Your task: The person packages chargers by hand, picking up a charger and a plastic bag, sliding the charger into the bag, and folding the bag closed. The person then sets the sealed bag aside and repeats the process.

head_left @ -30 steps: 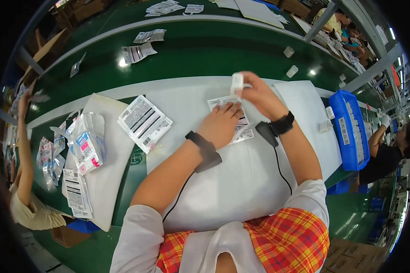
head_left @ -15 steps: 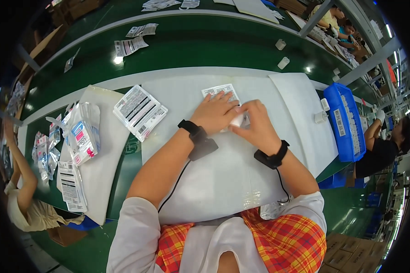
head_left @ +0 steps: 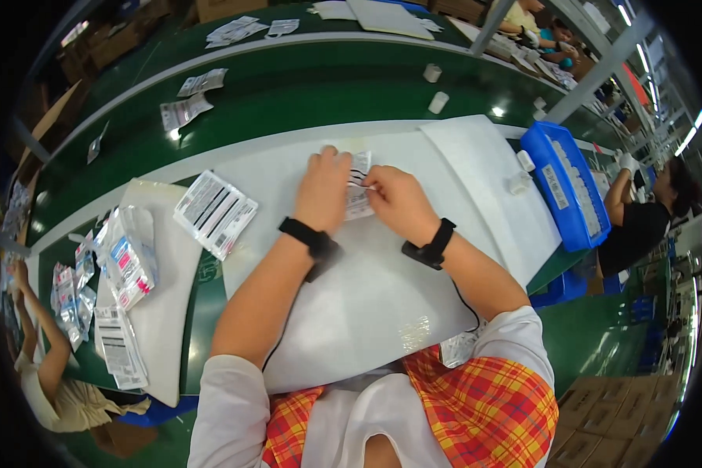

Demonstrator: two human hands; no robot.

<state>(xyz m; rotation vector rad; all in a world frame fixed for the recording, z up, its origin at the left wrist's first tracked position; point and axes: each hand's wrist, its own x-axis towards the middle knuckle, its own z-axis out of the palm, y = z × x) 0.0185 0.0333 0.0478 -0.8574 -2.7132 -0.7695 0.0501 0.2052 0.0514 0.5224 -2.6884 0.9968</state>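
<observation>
A flat white-and-silver printed pouch [head_left: 359, 204] is between my hands on the white work mat. My left hand [head_left: 324, 189] has its fingers curled over the pouch's left side, so that part is hidden. At the right edge, my right hand [head_left: 400, 204] pinches the pouch between thumb and fingers. A stack of similar printed pouches [head_left: 215, 212] lies on the mat left of my left hand. No white piece shows beside my hands; whether one is inside the pouch I cannot tell.
Filled clear-and-pink pouches [head_left: 129, 261] and more printed pouches [head_left: 118, 347] lie at left. A blue bin [head_left: 556, 187] of white pieces stands at right, beside two loose white pieces [head_left: 520, 183]. Beyond runs a green conveyor [head_left: 288, 93]. Co-workers sit at both sides.
The white piece under my right hand has gone from sight. My left hand has shifted from lying flat on the pouch to gripping its left side; my right hand now pinches its right edge.
</observation>
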